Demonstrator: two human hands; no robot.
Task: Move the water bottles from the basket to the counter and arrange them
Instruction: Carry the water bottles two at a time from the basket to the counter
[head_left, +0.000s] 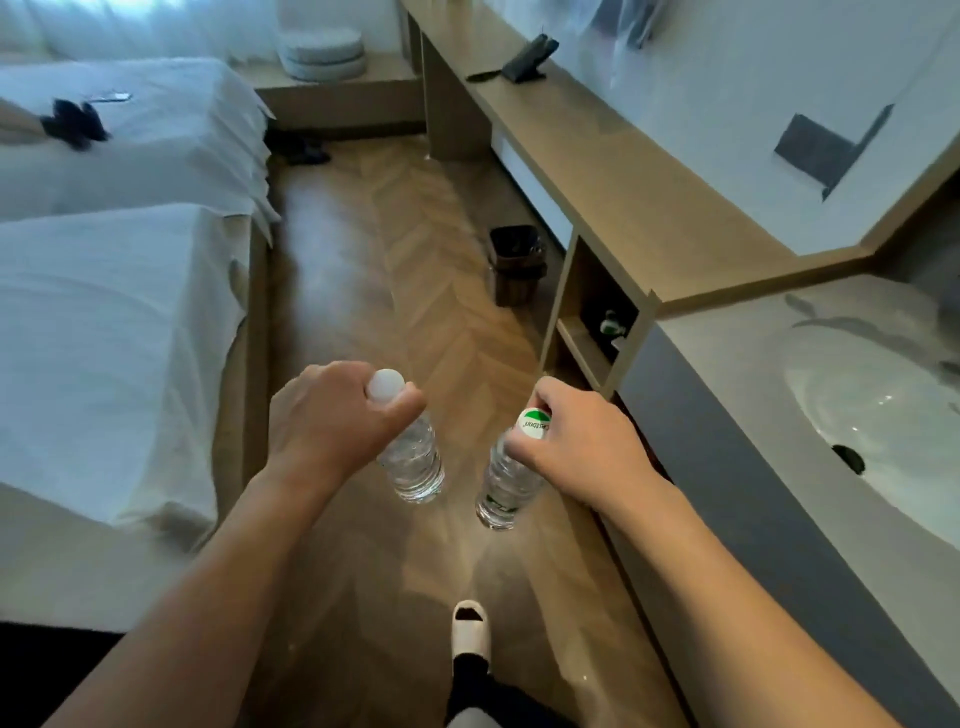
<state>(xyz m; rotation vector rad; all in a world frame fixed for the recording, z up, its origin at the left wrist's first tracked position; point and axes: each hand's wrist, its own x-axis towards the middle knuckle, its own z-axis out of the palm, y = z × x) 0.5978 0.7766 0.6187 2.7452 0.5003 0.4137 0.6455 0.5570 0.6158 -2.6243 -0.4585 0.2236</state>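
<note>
My left hand (332, 410) grips the neck of a clear water bottle with a plain white cap (413, 462), which hangs upright over the wooden floor. My right hand (576, 441) holds a second clear bottle (504, 483) by its neck; its cap is white and green. Both bottles are in the air side by side, in the aisle between the bed and the counter. The long wooden counter (613, 176) runs along the right wall. No basket is in view.
Two white beds (104, 322) fill the left side. A grey vanity with a white sink (872, 415) stands at right. A dark waste bin (517, 265) sits on the floor by the counter's open shelf. A phone (527, 62) stands on the counter. My slippered foot (470, 631) is below.
</note>
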